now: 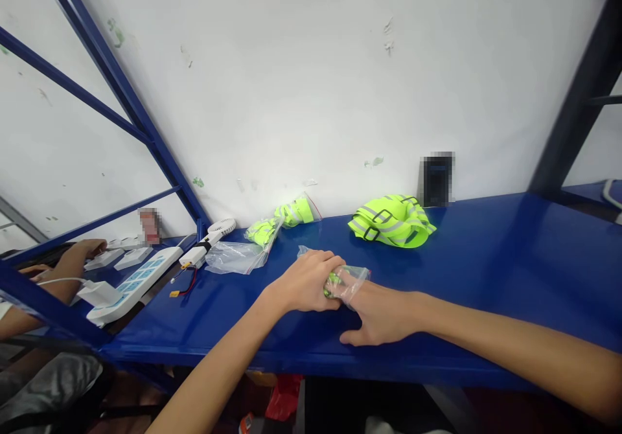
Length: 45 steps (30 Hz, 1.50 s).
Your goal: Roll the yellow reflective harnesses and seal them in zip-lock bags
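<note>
On the blue tabletop, my left hand (311, 282) is wrapped over a small clear plastic bag (358, 277). A bit of neon-yellow reflective strap (333, 285) shows inside it, mostly hidden by my fingers. From the right, my right hand (383, 314) reaches its fingers into the bag's mouth, with the thumb stretched out below and apart. A loose bundle of neon-yellow reflective straps (392, 221) with black buckles lies behind my right hand. Bagged neon-yellow straps (294, 212) lie behind my left hand, near the wall.
Left of my hands are an empty-looking clear bag (233, 257), a white handheld fan (207, 243) and a connector with wires (182, 288). A white power strip (136, 285) borders a blue frame post (165, 155). Another person's arm (68, 272) is at far left. A blurred dark object (437, 180) leans on the wall.
</note>
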Tool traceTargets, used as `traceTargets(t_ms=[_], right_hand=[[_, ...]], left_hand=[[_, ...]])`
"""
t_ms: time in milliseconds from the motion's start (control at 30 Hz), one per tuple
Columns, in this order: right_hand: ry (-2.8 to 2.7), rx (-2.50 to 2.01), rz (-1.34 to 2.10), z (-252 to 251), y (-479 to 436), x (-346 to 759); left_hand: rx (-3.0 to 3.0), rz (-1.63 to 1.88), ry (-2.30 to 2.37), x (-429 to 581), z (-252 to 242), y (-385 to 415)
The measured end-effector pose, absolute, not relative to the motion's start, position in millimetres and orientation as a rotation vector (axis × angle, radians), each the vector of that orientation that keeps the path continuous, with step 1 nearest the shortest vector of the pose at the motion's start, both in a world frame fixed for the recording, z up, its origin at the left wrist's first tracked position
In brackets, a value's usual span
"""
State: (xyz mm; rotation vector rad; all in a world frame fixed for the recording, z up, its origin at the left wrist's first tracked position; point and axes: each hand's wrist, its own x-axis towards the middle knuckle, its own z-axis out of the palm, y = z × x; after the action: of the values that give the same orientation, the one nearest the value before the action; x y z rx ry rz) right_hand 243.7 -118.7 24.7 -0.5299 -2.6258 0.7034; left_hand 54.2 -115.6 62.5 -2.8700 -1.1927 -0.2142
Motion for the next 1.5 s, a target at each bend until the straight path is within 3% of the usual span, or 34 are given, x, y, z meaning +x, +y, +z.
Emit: traceTargets(t_ms=[400,667,900,1233,1500], right_hand=[[-2.369,-0.588,0.765,31.7,-85.1,260.3],[-1.920,-0.831,1.331,13.9,-72.7,255.9],[-1.748,-0.846,1.292,5.4,-69.2,247.9],[-1.780,-1.009,1.755,24.4,-70.3,262.3],[-1.766,-0.867,1.751,25.0,-75.2,261.5]], left_hand=[[-2.831,-0.138,-1.535,42.3,73.4,-89.3],[-2.572,-0.483,-1.993,58.2,78.8,-49.9],[-2.708,-0.494,-1.916,83.1,56.9,-22.3],[-2.989,-0.678,-1.780,68.4,49.8,-20.6],[-2.972,-0.888,-1.721,67.7,52.4,-31.2]])
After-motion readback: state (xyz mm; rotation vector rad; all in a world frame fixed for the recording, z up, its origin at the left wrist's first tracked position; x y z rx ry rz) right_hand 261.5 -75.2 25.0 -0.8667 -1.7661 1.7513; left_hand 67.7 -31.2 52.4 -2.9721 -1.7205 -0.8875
